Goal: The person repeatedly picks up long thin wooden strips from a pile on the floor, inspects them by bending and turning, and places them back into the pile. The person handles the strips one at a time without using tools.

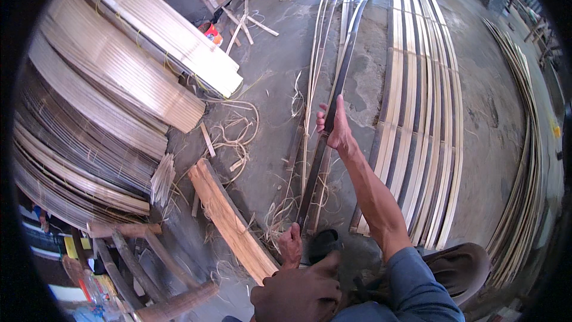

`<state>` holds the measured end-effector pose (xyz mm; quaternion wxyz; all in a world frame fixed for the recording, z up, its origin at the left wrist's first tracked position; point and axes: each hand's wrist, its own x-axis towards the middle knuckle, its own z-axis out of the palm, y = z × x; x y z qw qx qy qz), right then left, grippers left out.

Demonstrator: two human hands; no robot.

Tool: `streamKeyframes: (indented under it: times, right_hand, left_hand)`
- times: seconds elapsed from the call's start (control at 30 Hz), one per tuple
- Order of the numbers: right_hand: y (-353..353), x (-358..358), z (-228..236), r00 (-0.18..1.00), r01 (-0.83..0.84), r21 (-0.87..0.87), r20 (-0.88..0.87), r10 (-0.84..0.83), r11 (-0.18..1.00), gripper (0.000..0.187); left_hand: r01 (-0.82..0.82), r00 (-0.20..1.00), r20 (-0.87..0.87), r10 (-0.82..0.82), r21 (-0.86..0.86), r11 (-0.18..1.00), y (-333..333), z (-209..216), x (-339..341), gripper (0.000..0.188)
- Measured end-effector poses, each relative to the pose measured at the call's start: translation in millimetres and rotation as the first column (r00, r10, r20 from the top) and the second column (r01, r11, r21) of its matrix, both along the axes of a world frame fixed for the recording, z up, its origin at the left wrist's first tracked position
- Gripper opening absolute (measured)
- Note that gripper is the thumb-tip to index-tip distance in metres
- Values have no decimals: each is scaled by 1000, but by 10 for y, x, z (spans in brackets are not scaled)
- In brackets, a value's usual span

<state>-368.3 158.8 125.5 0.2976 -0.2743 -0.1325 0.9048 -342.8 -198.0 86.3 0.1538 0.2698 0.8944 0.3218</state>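
Head view, dark strip [342, 77], within right fingers [320, 120]

no readable lettering, numbers or signs, a red and orange container [210, 33] at the upper left of the frame with pale markings too small to read, a yellow patch [556, 130] at the right edge too blurred to make out

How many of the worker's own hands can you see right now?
2: the right hand on the long dark strip, partway along, and the left hand lower down, by the strip's near end.
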Motion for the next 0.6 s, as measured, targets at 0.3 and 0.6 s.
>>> streamKeyframes:
  times: [0.3,0.6]
  right_hand:
    - [-673,98,1154,974,-79,448,225,-26,891,43]
    - [-2124,-145,1836,996,-81,962,89,-18,262,28]
  left_hand:
    - [-161,968,167,189,-168,973,88,-474,134,68]
    - [-358,933,-8,360,-127,925,-103,-876,62,62]
